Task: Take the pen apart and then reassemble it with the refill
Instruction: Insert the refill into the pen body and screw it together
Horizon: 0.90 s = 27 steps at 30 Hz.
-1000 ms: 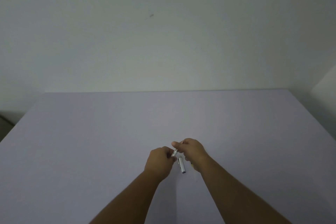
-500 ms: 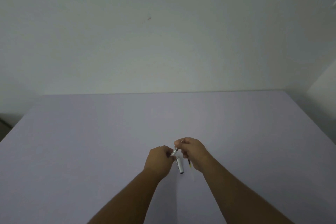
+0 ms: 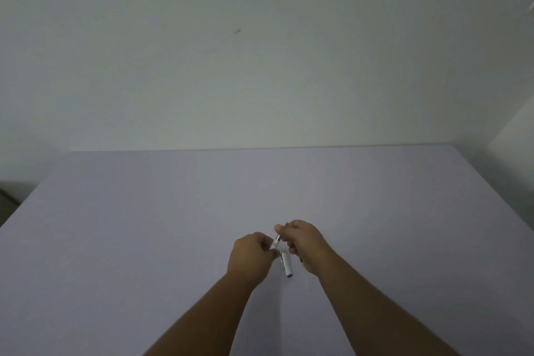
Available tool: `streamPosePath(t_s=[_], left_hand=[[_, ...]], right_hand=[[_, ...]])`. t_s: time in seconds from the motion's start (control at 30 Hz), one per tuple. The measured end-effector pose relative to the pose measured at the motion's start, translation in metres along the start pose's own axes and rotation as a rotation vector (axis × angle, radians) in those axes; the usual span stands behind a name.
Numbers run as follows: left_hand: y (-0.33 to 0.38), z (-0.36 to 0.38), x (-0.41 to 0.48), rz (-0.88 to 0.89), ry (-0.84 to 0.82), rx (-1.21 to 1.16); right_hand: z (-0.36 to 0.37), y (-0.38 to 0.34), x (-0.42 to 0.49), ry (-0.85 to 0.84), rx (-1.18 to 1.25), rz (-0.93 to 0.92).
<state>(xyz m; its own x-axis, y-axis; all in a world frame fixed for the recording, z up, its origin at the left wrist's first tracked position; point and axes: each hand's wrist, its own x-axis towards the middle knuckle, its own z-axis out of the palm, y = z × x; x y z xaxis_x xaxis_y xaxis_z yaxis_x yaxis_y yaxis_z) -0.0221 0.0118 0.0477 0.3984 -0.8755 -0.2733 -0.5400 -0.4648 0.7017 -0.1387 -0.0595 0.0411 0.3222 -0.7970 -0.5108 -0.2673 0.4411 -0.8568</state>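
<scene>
Both hands meet over the near middle of the lilac table (image 3: 173, 211). My left hand (image 3: 250, 254) is closed around the lower end of a slim clear pen barrel (image 3: 275, 242) that slants up to the right. My right hand (image 3: 303, 243) pinches the barrel's upper end between thumb and fingers; a dark tip pokes out above its fingers. On the table between the wrists lies a short white pen cap (image 3: 287, 264) with a dark end. A thin refill (image 3: 302, 264) with a yellowish part shows just under my right hand, mostly hidden.
A plain pale wall (image 3: 260, 66) rises behind the table's far edge. The table's left edge drops to a dark floor strip (image 3: 7, 199), and a white wall corner stands at the right.
My right hand has drawn slightly up and away from the left along the barrel. The cap on the table has stayed put.
</scene>
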Motion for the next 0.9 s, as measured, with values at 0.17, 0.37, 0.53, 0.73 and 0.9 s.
streamPosePath(t_s=[0.17, 0.37, 0.53, 0.73, 0.9], left_hand=[[0.0013, -0.0013, 0.0007, -0.002, 0.009, 0.011], [0.0025, 0.0025, -0.0021, -0.010, 0.065, 0.025], [-0.0011, -0.0008, 0.0006, -0.046, 0.062, -0.004], [-0.0047, 0.0007, -0.0012, -0.024, 0.048, 0.011], [-0.0045, -0.0006, 0.0011, -0.041, 0.030, -0.014]], right_hand=[[-0.0001, 0.0011, 0.0011, -0.043, 0.098, -0.056], [0.0046, -0.0035, 0.0023, 0.017, 0.070, 0.023], [0.0048, -0.0005, 0.0006, -0.077, 0.145, -0.049], [0.0037, 0.0003, 0.0022, 0.009, 0.040, -0.050], [0.0046, -0.0003, -0.0007, -0.053, 0.072, -0.068]])
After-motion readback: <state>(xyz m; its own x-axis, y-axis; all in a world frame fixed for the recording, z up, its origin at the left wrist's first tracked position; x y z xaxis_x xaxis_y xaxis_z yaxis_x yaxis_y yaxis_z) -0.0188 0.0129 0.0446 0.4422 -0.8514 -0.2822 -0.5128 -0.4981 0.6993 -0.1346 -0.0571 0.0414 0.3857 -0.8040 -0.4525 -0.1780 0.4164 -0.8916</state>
